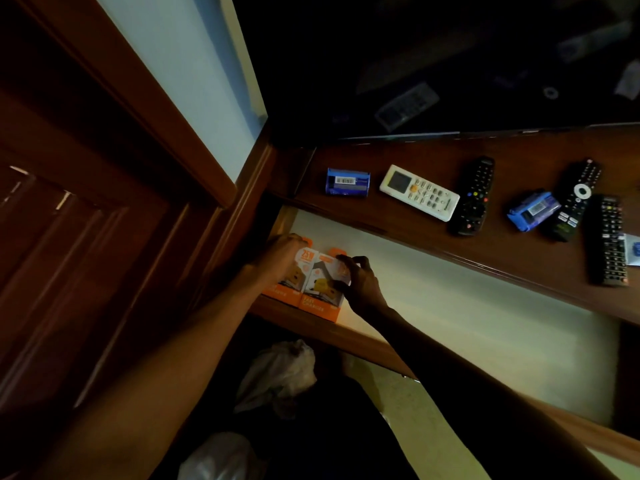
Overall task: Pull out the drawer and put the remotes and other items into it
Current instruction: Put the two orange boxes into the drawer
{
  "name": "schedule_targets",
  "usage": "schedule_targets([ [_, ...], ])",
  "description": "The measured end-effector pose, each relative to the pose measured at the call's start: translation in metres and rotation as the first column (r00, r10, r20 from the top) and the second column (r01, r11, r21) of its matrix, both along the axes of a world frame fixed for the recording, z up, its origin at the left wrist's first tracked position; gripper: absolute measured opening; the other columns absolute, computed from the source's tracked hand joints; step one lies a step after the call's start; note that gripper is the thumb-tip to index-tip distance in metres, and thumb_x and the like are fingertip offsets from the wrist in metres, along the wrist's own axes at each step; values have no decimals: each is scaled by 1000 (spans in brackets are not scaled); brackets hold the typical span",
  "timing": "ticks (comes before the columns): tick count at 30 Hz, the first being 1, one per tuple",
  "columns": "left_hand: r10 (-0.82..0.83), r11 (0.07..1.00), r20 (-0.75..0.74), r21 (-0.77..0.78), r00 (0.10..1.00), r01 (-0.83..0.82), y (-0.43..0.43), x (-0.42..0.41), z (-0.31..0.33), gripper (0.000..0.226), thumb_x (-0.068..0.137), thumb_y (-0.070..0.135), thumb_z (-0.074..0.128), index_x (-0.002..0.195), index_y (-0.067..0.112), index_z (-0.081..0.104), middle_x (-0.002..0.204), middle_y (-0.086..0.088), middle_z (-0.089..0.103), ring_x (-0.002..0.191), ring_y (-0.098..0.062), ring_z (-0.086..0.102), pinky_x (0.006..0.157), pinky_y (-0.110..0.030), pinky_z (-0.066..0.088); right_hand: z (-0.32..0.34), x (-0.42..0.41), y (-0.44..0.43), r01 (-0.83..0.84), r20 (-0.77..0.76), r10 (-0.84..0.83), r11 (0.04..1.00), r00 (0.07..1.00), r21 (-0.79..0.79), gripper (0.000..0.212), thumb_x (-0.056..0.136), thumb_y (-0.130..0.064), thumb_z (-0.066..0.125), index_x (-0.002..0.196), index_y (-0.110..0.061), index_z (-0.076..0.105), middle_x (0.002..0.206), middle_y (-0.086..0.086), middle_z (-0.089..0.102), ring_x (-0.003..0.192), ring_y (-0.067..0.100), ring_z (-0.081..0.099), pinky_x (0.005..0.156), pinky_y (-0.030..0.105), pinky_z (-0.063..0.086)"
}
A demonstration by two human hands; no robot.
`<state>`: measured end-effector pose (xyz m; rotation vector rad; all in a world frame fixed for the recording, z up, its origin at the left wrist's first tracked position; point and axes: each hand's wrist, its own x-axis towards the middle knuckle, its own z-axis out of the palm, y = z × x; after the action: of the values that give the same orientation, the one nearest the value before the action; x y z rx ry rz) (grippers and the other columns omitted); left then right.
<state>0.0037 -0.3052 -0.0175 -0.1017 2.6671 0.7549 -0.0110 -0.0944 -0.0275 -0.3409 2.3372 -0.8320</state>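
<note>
Head camera looks down on a dark wooden cabinet top [398, 157] whose drawer [467, 306] stands pulled open along the near side, its pale floor bare except at the far-left corner. There two orange charger boxes [317, 289] sit side by side, touching. The left hand [280, 254] lies over the left box with fingers curled down on it; whether it grips or only presses cannot be told. The right hand [360, 282] pinches the right box between bent fingers and thumb, at its top edge.

Still on the cabinet top, well apart from the hands: a white remote [419, 192], a black remote [474, 195] just beside it, two more black remotes [575, 199] further right, and two blue packets [347, 181], one at the left and one leaning against a black remote.

The boxes look like light, stiff card, easy to nudge square by their edges. The remotes are likely hard, smooth plastic, light enough for one hand, best taken across the narrow body. Most of the job appears undone. A crumpled plastic bag [280, 372] lies below the drawer front.
</note>
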Motion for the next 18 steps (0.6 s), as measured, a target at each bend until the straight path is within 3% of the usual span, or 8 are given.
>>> schedule_targets([
  [7,40,996,78,73,996,-46,-11,1,0,53,81,-9,61,130,13,59,132,-10,59,117,-23,59,96,-40,53,-4,2,-2,7,3,-7,1000,1000,-12,56,90,-24,64,141,-18,42,140,15,36,115,37,57,89,43,54],
  [10,29,995,83,93,996,-36,-8,-3,16,40,88,-1,61,127,10,63,129,-10,61,117,-22,59,97,-39,52,1,-2,-1,-64,15,64,998,998,17,59,91,-31,62,143,-19,37,143,17,32,114,40,56,90,46,54],
  [12,65,987,10,146,998,-66,-2,-7,39,28,93,9,59,120,7,65,119,-10,67,106,-16,63,88,-33,54,8,-7,3,-155,2,155,987,988,46,65,91,-36,61,147,-21,31,148,18,27,115,41,56,93,49,52],
  [15,148,973,-169,203,975,-112,10,-18,73,29,95,23,58,121,13,62,113,-4,68,94,-7,64,79,-22,55,24,-15,11,-219,-69,225,972,972,83,65,92,-42,57,148,-24,29,152,17,26,115,38,57,94,48,49],
  [18,182,975,-349,184,919,-123,25,-41,93,34,92,28,61,125,18,59,118,-3,65,105,-13,62,87,-27,54,50,-26,24,-187,-211,196,980,958,61,58,92,-47,54,142,-22,40,145,13,42,102,28,64,86,43,54],
])
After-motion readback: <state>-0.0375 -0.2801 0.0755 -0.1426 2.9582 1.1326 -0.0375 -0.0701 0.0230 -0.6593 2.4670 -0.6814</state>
